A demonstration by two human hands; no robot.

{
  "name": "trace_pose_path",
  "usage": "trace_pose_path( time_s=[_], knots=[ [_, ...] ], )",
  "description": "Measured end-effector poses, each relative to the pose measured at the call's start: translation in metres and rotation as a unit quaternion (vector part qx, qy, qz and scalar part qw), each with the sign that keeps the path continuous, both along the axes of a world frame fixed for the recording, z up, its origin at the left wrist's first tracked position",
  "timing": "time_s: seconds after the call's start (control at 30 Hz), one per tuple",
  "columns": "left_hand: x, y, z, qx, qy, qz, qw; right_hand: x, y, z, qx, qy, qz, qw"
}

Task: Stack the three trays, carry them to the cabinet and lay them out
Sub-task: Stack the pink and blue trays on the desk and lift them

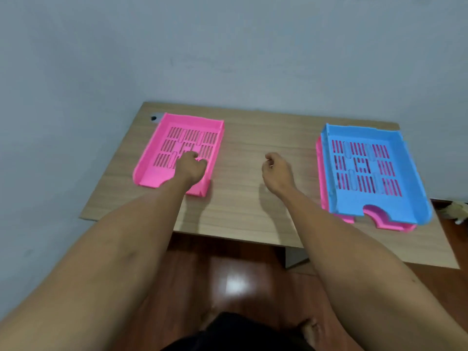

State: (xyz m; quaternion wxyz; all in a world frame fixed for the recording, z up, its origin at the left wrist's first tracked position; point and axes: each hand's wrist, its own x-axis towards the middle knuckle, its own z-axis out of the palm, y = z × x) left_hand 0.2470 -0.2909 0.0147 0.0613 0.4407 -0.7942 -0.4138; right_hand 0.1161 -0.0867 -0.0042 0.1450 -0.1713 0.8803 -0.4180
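Observation:
A single pink tray [152, 171] lies on the left part of the wooden table [240, 198]. My left hand [191, 167] sits over its near right area with the fingers curled against the slotted floor; no grip on a wall shows. At the table's right side a blue tray [405, 211] is stacked on a second pink tray [382, 221], whose edge sticks out on the left and at the front notch. My right hand [277, 171] hovers over the bare middle of the table in a loose fist, holding nothing.
The table stands against a grey wall [228, 46]. A small grey fitting [155, 117] with a hole sits at the table's far left corner. Reddish wooden floor [233, 274] lies below the near edge. A small pale object [458, 211] lies on the floor at far right.

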Motion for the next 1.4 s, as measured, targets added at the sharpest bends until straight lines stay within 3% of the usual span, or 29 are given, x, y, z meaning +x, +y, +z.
trace_pose_path(
  time_s=[0.17,0.57,0.7,0.87,1.07,1.4],
  knots=[
    [0.048,-0.077,-0.012,-0.012,-0.021,-0.003,1.0,0.05,-0.069,-0.013,-0.012,-0.046,0.006,0.999],
    [0.097,-0.176,-0.063,0.014,-0.054,0.052,0.997,0.091,-0.164,-0.063,0.072,-0.117,0.067,0.988],
    [0.099,-0.178,-0.075,0.027,-0.049,0.06,0.997,0.092,-0.175,-0.083,0.075,-0.127,0.077,0.986],
    [0.112,-0.167,-0.089,0.024,-0.054,0.054,0.997,0.084,-0.172,-0.087,0.117,-0.118,0.002,0.986],
    [0.119,-0.147,-0.094,0.066,-0.002,0.074,0.995,0.079,-0.165,-0.094,0.1,-0.118,-0.024,0.988],
    [0.091,-0.114,-0.037,0.044,0.047,0.028,0.998,0.069,-0.112,-0.041,0.029,-0.11,-0.066,0.991]
  ],
)
